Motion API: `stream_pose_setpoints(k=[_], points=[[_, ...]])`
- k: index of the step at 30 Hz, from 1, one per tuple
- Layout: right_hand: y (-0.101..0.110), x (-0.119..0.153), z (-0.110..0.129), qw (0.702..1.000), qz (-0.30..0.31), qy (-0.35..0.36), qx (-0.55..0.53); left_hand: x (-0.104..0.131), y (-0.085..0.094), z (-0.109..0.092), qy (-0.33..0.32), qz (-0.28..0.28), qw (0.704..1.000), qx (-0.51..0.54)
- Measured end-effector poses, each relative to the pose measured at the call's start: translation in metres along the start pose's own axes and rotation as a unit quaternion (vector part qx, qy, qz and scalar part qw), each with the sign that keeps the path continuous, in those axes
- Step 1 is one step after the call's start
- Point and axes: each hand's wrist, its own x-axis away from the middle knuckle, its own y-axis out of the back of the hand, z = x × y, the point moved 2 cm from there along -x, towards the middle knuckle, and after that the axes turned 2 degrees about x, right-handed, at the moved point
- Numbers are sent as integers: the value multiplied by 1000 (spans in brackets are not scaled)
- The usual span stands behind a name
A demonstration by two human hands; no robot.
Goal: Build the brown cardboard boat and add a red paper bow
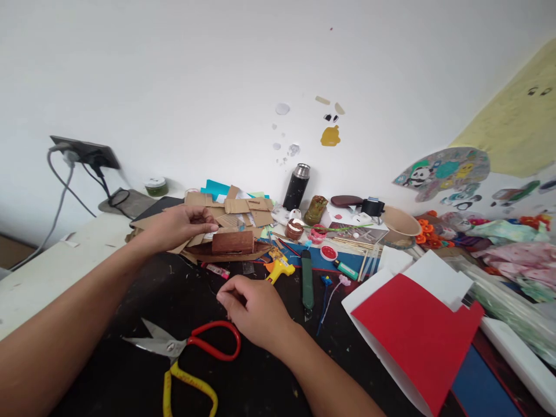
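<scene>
My left hand [186, 225] hovers at the left end of a small brown model boat [234, 243] with a rounded cover. Its fingers are curled together; whatever they hold, if anything, is too small to make out. In front of the boat, my right hand [258, 310] has thumb and forefinger pinched, and I cannot make out anything between them. Open scissors [171, 347] with one red and one yellow handle lie on the black tabletop, just left of my right hand. A yellow glue gun [279, 267] lies behind that hand, partly hidden by it.
Cardboard scraps [247, 205] pile up behind the boat. A green utility knife [307, 281], wire flowers [325, 281] and a glue stick-like green tube [346, 270] lie to the right. A black thermos [297, 186] stands by the wall. Red paper [417, 330] covers the right side.
</scene>
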Motion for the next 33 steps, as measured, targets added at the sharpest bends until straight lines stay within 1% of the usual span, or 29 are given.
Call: stream_pose_setpoints(k=[3, 10, 16, 21, 25, 29, 31, 33], points=[[-1, 0, 0, 1000, 4, 3, 11, 2, 0, -4, 11, 6, 1000, -19], [0, 1, 2, 1000, 9, 2, 20, 3, 2, -6, -1, 1, 1000, -25], [0, 2, 1, 1000, 10, -7, 21, 4, 2, -11, 5, 2, 1000, -23], [-1, 2, 0, 1000, 11, 0, 24, 5, 1, -14, 1, 14, 1000, -24], [-1, 1, 1, 999, 18, 1, 45, 6, -2, -14, -28, 50, 998, -20], [-1, 1, 3, 998, 25, -2, 63, 12, -11, -17, -51, 121, 991, -2], [-2, 1, 3, 997, 29, -4, 69, 16, -17, -21, -51, 135, 989, -28], [-2, 1, 2, 997, 30, -3, 77, 18, -22, -27, -51, 131, 988, -59]])
